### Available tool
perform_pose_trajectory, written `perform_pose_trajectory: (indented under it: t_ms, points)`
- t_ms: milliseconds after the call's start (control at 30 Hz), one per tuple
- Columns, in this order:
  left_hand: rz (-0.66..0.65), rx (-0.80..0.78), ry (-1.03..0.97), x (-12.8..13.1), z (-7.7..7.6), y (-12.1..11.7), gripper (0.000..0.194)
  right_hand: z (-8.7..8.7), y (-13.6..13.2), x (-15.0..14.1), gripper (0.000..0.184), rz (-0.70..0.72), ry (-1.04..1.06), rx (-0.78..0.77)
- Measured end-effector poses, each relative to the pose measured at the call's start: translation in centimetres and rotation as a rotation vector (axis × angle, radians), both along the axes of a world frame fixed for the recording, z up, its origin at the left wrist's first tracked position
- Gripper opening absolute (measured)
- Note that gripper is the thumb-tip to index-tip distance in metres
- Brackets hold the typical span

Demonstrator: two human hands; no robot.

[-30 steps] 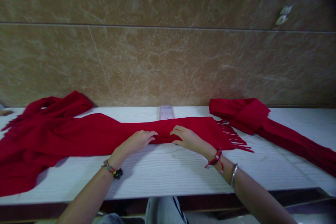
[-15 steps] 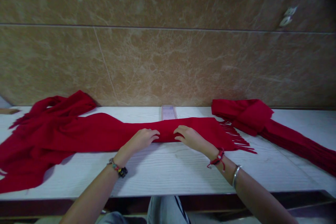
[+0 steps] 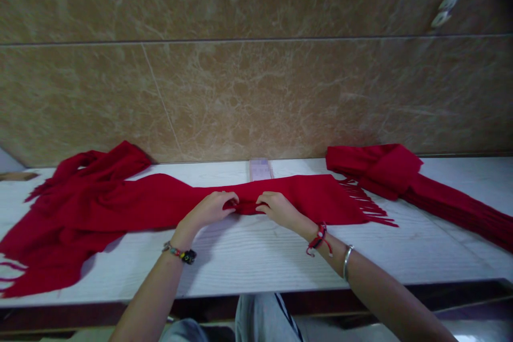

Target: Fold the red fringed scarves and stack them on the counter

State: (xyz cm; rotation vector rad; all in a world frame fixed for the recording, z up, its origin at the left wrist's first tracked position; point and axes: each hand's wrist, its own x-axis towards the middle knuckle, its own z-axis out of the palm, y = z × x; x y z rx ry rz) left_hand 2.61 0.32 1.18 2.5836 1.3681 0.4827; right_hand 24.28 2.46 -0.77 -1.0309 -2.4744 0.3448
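A red fringed scarf [image 3: 312, 197] lies lengthwise across the white table, its fringe to the right and its left part running into a loose heap of red cloth. My left hand [image 3: 214, 207] pinches the scarf's near edge around the middle. Close by on the right, my right hand [image 3: 276, 207] grips the same edge with fingers curled. Between the two hands the cloth is bunched into small folds. The fingertips are partly hidden in the fabric.
A second red scarf [image 3: 377, 171], folded over itself, lies at the right against the brown marbled wall [image 3: 256, 96]. Behind the middle scarf sits a small pale stack of paper [image 3: 260, 169]. The white table [image 3: 256, 262] ends near my legs.
My hands have come slightly closer together, and their fingers have closed on the near edge. The scarf between them has gathered into folds. The view has shifted a little.
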Motion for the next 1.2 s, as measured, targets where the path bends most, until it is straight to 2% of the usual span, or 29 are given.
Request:
perform_pose_trajectory:
  t_ms: [167, 300, 367, 433, 533, 600, 667, 800, 900, 1033, 1200]
  points:
    - [0.068, 0.001, -0.112, -1.3, 0.7, 0.3, 0.016, 0.0, 0.2, 0.2, 0.009, 0.013, 0.055, 0.009]
    - [0.094, 0.177, -0.115, -1.7, 0.2, 0.7, 0.018, -0.1, 0.4, 0.2, 0.009, 0.011, 0.073, 0.015]
    - [0.070, 0.215, -0.075, -1.8, -0.1, 0.7, 0.023, -0.2, 0.5, 0.3, 0.008, 0.001, 0.088, 0.017]
    - [0.014, 0.176, -0.022, -1.8, -0.3, 0.5, 0.025, -0.3, 0.6, 0.3, 0.008, -0.008, 0.108, 0.016]
    - [-0.053, 0.135, 0.010, -1.5, -0.1, 0.0, 0.016, -0.3, 0.7, 0.3, 0.007, -0.016, 0.151, 0.015]
    - [-0.061, 0.166, 0.019, -1.2, 0.1, -0.3, 0.010, -0.2, 0.8, 0.3, 0.006, -0.027, 0.184, 0.022]
    - [-0.030, 0.228, 0.069, -1.1, 0.3, -0.3, 0.015, -0.1, 0.8, 0.3, 0.007, -0.040, 0.214, 0.038]
    - [0.114, 0.421, 0.119, -1.5, 0.7, 0.0, 0.011, 0.2, 1.0, 0.4, 0.008, -0.066, 0.249, 0.062]
    - [0.142, 0.524, 0.092, -1.6, 1.0, -0.2, 0.021, 0.0, 1.2, 0.5, 0.008, -0.078, 0.247, 0.064]
    - [0.131, 0.452, 0.174, -0.1, 0.4, -0.8, 0.024, -0.2, 1.5, 0.5, 0.008, -0.076, 0.245, 0.061]
    - [0.279, 0.289, 0.252, 1.9, -1.1, -0.8, 0.018, -0.3, 1.6, 0.5, 0.008, -0.091, 0.254, 0.054]
